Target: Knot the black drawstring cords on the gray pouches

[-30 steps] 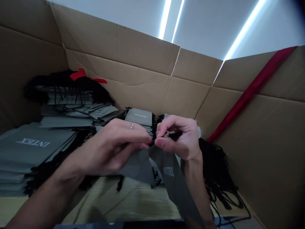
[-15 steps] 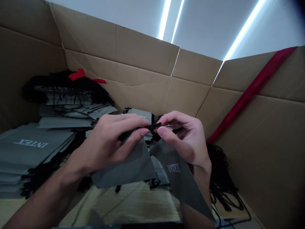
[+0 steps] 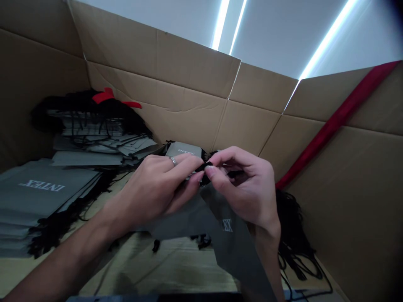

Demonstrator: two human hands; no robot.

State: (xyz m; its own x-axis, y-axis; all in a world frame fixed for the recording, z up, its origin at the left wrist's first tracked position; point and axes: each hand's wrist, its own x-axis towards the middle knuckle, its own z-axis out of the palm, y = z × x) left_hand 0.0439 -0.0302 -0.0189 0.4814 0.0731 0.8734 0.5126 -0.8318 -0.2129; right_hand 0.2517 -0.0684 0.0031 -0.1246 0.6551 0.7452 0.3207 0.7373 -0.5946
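Note:
My left hand [image 3: 170,184], with a ring on one finger, pinches a black cord [image 3: 204,166] between thumb and forefinger. Fingertip to fingertip with it, my right hand [image 3: 247,184] grips the same small black piece, its fingers curled. Below the hands hangs a grey fabric pouch [image 3: 236,243] with white lettering, partly covered by the right hand. Another grey panel [image 3: 182,220] hangs below my left hand; whether both belong to one pouch I cannot tell. The exact shape of the cord between the fingertips is hidden.
Stacked grey pouches [image 3: 37,201] printed INTEX lie at left, a higher pile [image 3: 91,157] with black cords behind them. Another pouch stack [image 3: 184,149] sits beyond my hands. Black cords [image 3: 292,230] heap at right. Cardboard walls [image 3: 176,96] enclose the area; a red strap [image 3: 333,126] crosses one.
My left hand has shifted right, closer to the right hand, and the two now meet at the black cord. The left grey panel has swung right, partly behind the other.

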